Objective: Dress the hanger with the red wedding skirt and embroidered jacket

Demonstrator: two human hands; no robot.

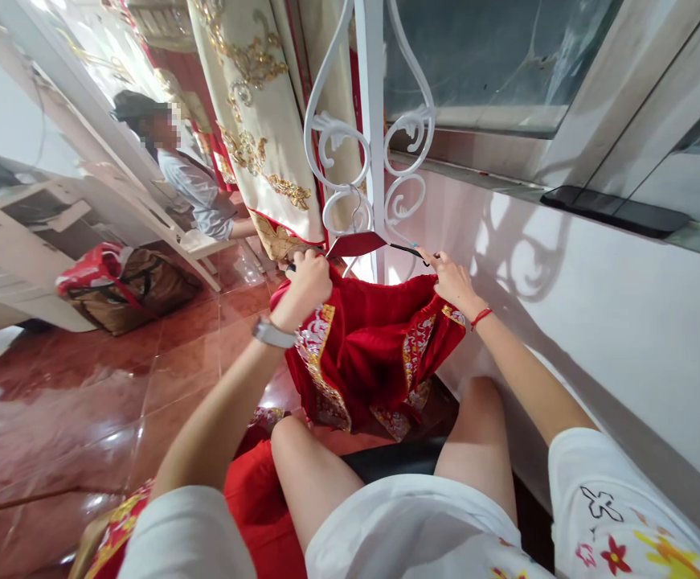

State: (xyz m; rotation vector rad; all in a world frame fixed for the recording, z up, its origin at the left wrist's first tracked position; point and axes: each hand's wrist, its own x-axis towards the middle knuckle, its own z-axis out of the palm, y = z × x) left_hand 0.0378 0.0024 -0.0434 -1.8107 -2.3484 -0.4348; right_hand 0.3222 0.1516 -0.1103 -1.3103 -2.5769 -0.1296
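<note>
A red garment with gold and white embroidered trim hangs from a dark hanger in front of my knees. My left hand is closed round the hanger's left end and the garment's shoulder. My right hand pinches the hanger's right end and the other shoulder. The hanger's middle sits against a white scrolled metal grille. A watch is on my left wrist and a red string on my right wrist.
A white wall and window ledge with a dark phone run along the right. Cream and gold embroidered garments hang behind. Another person sits at the left, near a brown bag on the red tiled floor.
</note>
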